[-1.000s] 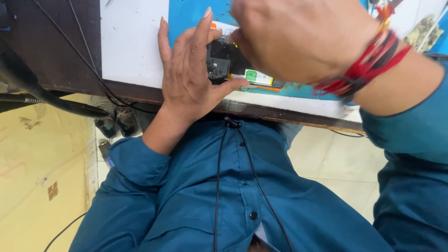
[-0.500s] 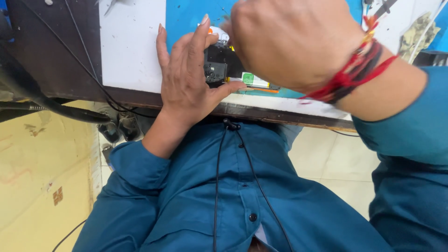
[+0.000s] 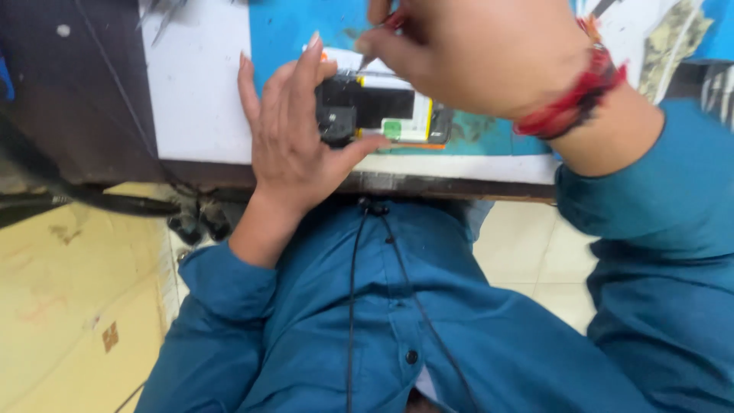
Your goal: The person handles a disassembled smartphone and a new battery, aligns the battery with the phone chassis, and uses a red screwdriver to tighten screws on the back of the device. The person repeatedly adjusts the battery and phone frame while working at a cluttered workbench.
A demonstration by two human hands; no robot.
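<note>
Since the earlier frame the right hand (image 3: 482,53) lifted, uncovering more of the opened phone (image 3: 378,111). Left hand (image 3: 294,138) fingers (image 3: 310,65) clasped its left end on the table (image 3: 195,92); right fingers pinched a thin tool just above it.

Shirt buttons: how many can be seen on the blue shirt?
1. A single dark button sits low on the shirt front, beside the black cord. Others may be hidden by folds or out of frame.

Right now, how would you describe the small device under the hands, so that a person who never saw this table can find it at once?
Look at the blue mat on the white worktop. At its near edge, the left hand holds an opened phone flat, while the right hand works above it. It is the only black slab there, with a white battery bearing yellow and green labels.
</note>
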